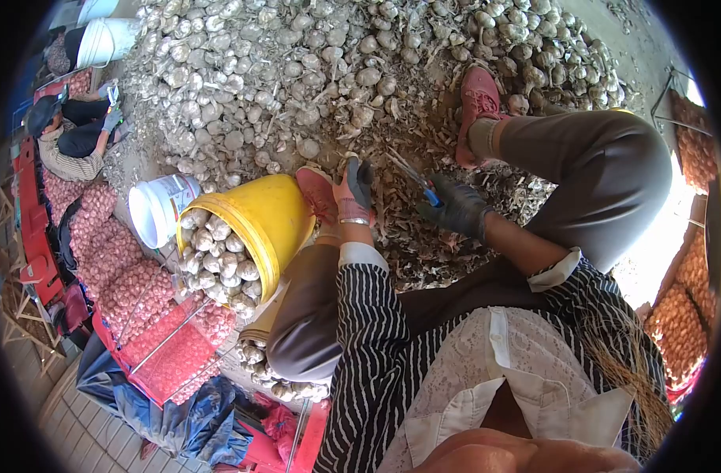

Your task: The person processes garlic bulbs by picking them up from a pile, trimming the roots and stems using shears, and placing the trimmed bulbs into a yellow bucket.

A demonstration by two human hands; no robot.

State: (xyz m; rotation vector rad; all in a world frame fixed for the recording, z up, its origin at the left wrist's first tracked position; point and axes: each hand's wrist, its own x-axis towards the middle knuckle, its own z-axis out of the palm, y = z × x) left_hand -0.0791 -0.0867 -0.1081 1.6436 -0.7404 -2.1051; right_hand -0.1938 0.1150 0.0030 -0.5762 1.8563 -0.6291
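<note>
My right hand, in a dark glove, is closed around shears with blue handles. Their long metal blades point up and left toward my other hand. My left hand wears a pink and dark grey glove, its fingers curled together. A small pale bit shows at its fingertips, but what it grips is not clear. Both hands are above dry husks and cut stalks on the ground, between my pink shoes. Beyond them spreads a large heap of garlic bulbs with stalks.
On the left a tipped yellow bucket holds cleaned garlic bulbs, next to a white bucket. Red mesh sacks of garlic lie further left. Another person sits at the far left. More sacks stand at right.
</note>
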